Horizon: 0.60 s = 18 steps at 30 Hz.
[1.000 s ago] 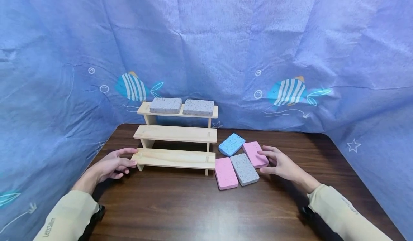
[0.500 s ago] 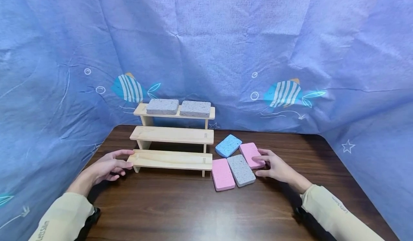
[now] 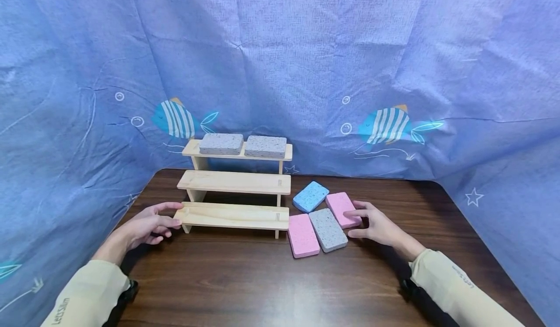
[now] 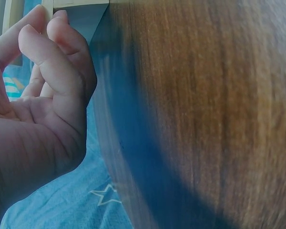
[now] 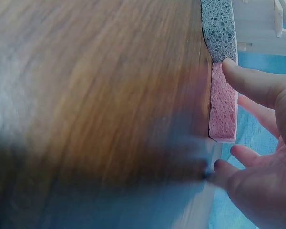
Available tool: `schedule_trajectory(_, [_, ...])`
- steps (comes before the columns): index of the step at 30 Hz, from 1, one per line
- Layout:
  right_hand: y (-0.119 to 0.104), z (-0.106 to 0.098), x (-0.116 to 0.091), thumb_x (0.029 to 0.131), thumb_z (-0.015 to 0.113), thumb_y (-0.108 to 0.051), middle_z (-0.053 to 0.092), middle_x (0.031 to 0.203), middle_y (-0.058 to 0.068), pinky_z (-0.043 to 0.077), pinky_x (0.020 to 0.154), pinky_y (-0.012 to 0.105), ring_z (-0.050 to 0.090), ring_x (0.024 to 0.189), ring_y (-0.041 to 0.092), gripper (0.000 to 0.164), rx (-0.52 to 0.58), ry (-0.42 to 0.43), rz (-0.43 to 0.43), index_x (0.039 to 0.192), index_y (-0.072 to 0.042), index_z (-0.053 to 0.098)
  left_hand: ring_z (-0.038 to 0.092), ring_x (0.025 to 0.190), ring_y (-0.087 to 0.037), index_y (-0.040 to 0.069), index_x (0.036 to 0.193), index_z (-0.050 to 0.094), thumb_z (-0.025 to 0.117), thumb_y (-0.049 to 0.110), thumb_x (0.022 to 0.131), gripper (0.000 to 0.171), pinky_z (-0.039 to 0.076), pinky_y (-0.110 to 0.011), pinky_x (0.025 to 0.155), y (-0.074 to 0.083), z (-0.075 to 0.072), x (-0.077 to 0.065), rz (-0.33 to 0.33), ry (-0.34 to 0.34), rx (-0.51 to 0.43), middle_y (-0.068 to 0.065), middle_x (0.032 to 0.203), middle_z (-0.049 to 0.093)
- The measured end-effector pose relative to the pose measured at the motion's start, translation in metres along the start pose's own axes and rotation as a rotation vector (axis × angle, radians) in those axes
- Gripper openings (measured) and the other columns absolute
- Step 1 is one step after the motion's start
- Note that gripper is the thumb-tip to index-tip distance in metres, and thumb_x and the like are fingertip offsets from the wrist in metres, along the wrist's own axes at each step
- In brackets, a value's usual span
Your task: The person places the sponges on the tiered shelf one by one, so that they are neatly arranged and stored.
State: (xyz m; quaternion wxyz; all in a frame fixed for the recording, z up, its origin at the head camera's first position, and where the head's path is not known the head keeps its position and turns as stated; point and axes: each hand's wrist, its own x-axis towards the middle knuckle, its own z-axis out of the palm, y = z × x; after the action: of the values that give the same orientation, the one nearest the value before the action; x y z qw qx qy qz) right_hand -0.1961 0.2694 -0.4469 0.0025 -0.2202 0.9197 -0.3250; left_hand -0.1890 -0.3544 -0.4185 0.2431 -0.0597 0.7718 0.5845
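A three-step wooden display stand (image 3: 234,182) holds two grey sponges (image 3: 220,144) on its top step. My left hand (image 3: 146,227) holds the left end of the lowest step between thumb and index finger, its other fingers loosely bent, also seen in the left wrist view. On the right, a pink sponge (image 3: 339,205) lies flat under my right hand (image 3: 379,225). One finger reaches over its top, while the thumb, loosely bent, is right at its near edge. In the right wrist view the pink sponge (image 5: 223,107) stays level with the table.
Beside the pink sponge lie a blue sponge (image 3: 311,196), a grey sponge (image 3: 328,230) and a second pink sponge (image 3: 303,235), close together right of the stand. All rest on a dark wooden table (image 3: 245,288). A blue fish-print curtain (image 3: 288,64) surrounds it.
The right hand's finger has come slightly further over the pink sponge. The head view has shifted a little; the left hand, stand and sponges keep their places.
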Motion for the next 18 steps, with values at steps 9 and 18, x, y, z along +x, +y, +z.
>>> schedule_trajectory(9, [0.001,-0.006,0.0,0.071,0.094,-0.033,0.047,0.141,0.037,0.04,0.1,0.067,0.045,0.126,0.058,0.06,-0.082,0.037,0.013,0.119,-0.005,0.074,0.064,0.068,-0.012,0.014,0.153,0.034,0.075,0.023,0.093,0.073,0.054,-0.023,0.053,0.0,0.001,-0.001,-0.011,0.003,0.007,-0.005,0.103,0.072])
schedule_trajectory(18, [0.013,-0.013,-0.001,0.067,0.096,-0.031,0.05,0.133,0.042,0.039,0.097,0.069,0.047,0.124,0.059,0.061,-0.168,0.138,0.049,0.115,-0.001,0.073,0.064,0.069,-0.012,0.014,0.153,0.035,0.076,0.024,0.093,0.074,0.053,-0.023,0.053,0.002,0.002,0.0,-0.013,0.013,0.018,-0.005,0.103,0.072])
